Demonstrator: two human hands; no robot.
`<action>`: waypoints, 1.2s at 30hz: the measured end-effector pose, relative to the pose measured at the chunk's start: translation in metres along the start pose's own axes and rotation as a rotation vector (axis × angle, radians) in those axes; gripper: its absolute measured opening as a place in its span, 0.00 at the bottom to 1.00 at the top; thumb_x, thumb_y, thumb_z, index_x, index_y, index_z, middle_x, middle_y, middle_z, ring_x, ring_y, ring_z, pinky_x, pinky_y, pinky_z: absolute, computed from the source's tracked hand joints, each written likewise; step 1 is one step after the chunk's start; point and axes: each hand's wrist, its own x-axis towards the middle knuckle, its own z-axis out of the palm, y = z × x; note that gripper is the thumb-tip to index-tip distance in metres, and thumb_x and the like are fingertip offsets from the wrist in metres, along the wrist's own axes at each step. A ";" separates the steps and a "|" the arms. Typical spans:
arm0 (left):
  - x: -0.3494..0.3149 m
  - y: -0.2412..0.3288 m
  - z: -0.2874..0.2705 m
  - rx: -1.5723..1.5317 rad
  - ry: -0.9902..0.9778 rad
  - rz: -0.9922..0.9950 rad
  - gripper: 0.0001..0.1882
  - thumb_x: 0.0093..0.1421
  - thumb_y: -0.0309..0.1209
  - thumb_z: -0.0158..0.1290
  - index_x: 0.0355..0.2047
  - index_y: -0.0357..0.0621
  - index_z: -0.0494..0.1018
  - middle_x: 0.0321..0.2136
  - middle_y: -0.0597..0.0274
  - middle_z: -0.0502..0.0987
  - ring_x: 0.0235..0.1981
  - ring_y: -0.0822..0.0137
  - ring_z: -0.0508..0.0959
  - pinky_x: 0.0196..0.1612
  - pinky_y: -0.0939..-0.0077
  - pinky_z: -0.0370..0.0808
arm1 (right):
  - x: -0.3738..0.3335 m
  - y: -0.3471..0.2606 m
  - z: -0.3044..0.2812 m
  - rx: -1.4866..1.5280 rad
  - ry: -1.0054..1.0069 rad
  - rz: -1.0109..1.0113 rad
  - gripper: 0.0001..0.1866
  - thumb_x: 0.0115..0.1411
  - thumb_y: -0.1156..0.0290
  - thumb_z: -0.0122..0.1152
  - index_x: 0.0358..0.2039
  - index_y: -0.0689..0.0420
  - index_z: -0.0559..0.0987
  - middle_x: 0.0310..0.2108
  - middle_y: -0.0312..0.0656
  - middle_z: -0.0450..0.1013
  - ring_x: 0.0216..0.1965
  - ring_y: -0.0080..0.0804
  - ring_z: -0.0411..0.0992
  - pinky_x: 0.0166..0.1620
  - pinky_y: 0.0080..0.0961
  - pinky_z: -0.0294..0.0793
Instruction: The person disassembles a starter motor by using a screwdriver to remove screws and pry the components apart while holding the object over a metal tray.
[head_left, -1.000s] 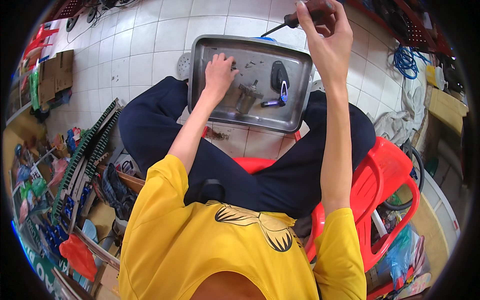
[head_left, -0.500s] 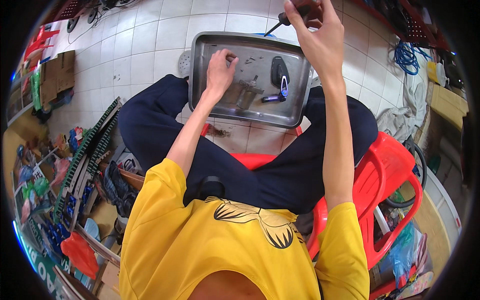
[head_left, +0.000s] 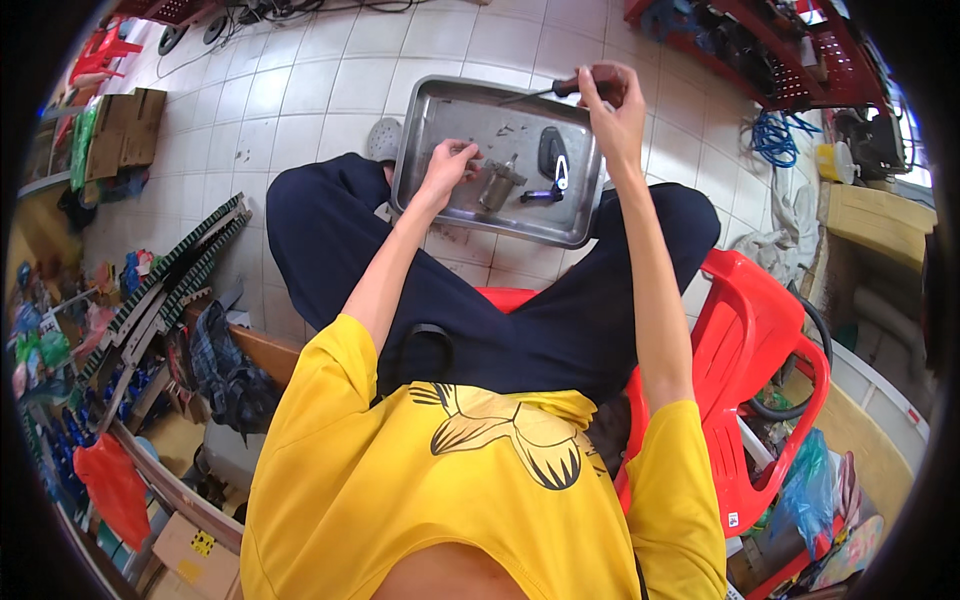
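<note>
Has the grey metal part (head_left: 498, 187) in the metal tray (head_left: 458, 113), toward six o'clock from its middle. Has just lowered the left hand (head_left: 450, 172) beside that part, at its ten o'clock, with fingers curled nearly together; cannot tell whether pinching anything small. Has drawn the right hand (head_left: 618, 115) in at two o'clock, fingers bent around the handle of a screwdriver (head_left: 563, 88), now pointing toward nine o'clock over the tray. Has thus, seemingly, brought tool and part closer, with loose pieces (head_left: 508, 130) at twelve
</note>
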 end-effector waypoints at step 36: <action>-0.012 -0.044 0.006 0.236 -0.062 0.133 0.10 0.57 0.21 0.63 0.37 0.30 0.76 0.31 0.50 0.85 0.28 0.65 0.86 0.34 0.73 0.83 | -0.080 0.013 0.008 -0.273 0.026 -0.120 0.16 0.62 0.62 0.72 0.45 0.54 0.78 0.29 0.39 0.82 0.25 0.30 0.77 0.33 0.28 0.75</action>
